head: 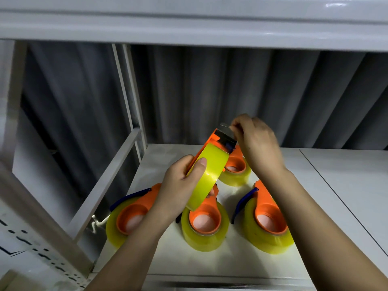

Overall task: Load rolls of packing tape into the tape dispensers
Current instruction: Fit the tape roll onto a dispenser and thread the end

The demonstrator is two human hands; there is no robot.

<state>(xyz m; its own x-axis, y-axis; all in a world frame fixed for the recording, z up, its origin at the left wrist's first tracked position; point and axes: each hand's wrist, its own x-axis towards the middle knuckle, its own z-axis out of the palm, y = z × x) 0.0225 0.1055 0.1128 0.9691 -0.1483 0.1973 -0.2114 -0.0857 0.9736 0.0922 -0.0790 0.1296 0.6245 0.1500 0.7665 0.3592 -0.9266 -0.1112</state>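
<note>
Above the white shelf (231, 259), the left hand (178, 185) grips the yellow tape roll (206, 177) seated in the orange dispenser (212, 141). The right hand (256, 141) pinches at the blade end (apparently threading tape). Next: draw the end across the cutter.

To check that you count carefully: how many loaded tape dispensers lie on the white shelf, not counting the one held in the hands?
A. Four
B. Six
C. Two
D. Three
A: four lie on the shelf: left dispenser, middle dispenser, right dispenser and rear dispenser behind the held dispenser.
</note>
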